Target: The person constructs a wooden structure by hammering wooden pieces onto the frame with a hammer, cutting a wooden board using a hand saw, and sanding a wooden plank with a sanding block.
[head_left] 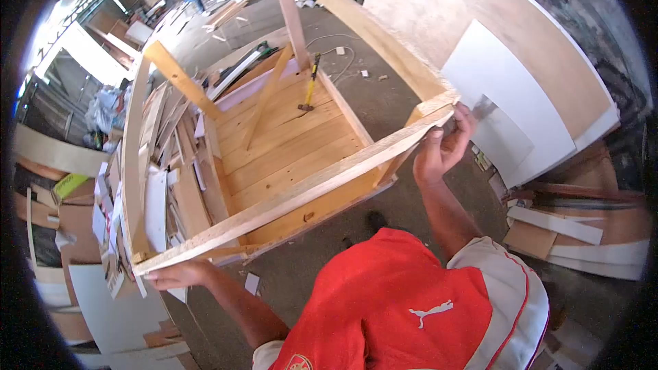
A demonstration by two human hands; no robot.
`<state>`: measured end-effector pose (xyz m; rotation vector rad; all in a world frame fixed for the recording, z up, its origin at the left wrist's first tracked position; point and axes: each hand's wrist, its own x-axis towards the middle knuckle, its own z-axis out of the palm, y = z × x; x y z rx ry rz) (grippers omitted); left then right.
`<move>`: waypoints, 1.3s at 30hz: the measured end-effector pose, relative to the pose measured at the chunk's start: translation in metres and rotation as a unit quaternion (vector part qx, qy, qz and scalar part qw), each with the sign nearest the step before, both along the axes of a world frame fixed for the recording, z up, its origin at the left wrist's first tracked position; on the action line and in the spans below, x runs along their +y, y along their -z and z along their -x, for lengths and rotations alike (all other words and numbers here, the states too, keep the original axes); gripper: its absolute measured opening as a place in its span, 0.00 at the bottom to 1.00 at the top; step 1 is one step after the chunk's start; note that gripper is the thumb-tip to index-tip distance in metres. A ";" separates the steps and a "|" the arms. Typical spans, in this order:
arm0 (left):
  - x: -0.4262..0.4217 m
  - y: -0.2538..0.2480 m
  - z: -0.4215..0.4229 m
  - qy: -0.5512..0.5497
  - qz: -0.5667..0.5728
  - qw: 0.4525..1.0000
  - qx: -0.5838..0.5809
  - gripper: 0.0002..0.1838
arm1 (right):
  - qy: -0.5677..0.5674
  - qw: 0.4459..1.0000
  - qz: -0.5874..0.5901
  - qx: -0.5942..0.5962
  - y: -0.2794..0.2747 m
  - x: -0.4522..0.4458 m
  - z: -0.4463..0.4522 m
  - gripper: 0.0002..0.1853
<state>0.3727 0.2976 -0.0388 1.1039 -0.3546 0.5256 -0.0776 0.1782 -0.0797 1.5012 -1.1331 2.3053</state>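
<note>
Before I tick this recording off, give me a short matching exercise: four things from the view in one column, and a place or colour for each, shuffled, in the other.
Column one
1. Hammer
2. Left hand
3. Right hand
4. Shirt

Column two
A. At the near right corner of the wooden frame
B. Mostly red
C. On the planks within the frame
D. At the near left corner of the frame

Right pairs: 1-C, 2-D, 3-A, 4-B
</note>
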 end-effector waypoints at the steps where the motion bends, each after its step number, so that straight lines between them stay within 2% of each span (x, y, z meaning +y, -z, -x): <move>1: -0.001 -0.005 0.006 0.016 0.006 1.000 0.001 0.28 | 0.017 1.000 -0.011 0.006 -0.001 0.003 0.000 0.23; 2: -0.001 -0.003 0.002 0.002 0.003 1.000 0.004 0.32 | 0.014 1.000 -0.018 -0.004 0.000 0.004 0.000 0.21; 6: -0.001 -0.006 0.001 -0.002 0.004 0.999 0.043 0.34 | -0.020 1.000 -0.012 -0.009 -0.002 0.003 0.002 0.23; 9: -0.004 -0.006 0.001 -0.012 0.011 1.000 0.006 0.35 | -0.064 0.995 0.017 -0.070 -0.003 -0.002 -0.001 0.21; 13: -0.001 -0.004 0.000 0.005 -0.011 1.000 -0.027 0.34 | -0.129 0.977 -0.012 -0.171 -0.006 -0.001 -0.008 0.33; 16: 0.000 -0.005 -0.002 0.003 -0.022 0.998 -0.053 0.34 | -0.109 0.984 -0.059 -0.125 0.001 0.002 -0.002 0.35; 19: -0.002 -0.009 0.005 -0.011 -0.030 0.999 -0.033 0.35 | -0.049 0.993 -0.066 -0.084 -0.003 0.004 0.000 0.31; 24: 0.005 -0.006 0.001 -0.019 -0.075 0.996 -0.037 0.34 | -0.058 0.991 -0.074 -0.090 -0.007 0.005 0.004 0.30; 28: 0.010 0.017 -0.026 -0.051 -0.125 0.982 -0.132 0.32 | -0.081 0.989 -0.054 -0.107 -0.001 0.004 0.005 0.28; 30: 0.020 0.030 -0.040 -0.013 -0.104 0.990 -0.094 0.33 | -0.092 0.987 -0.056 -0.118 0.000 0.003 0.007 0.29; 31: 0.009 0.008 -0.014 0.040 -0.049 0.997 -0.036 0.33 | -0.102 0.985 -0.061 -0.124 -0.001 0.004 0.007 0.29; 34: 0.012 0.047 -0.049 -0.091 -0.141 0.980 -0.111 0.32 | -0.131 0.974 -0.076 -0.169 -0.002 0.008 0.005 0.28; 36: 0.017 0.042 -0.045 -0.060 -0.122 0.988 -0.070 0.31 | -0.145 0.970 -0.088 -0.174 0.003 0.008 0.007 0.27; 39: 0.010 0.021 -0.020 0.009 -0.028 0.999 0.014 0.30 | -0.128 0.978 -0.091 -0.136 0.009 0.003 0.018 0.28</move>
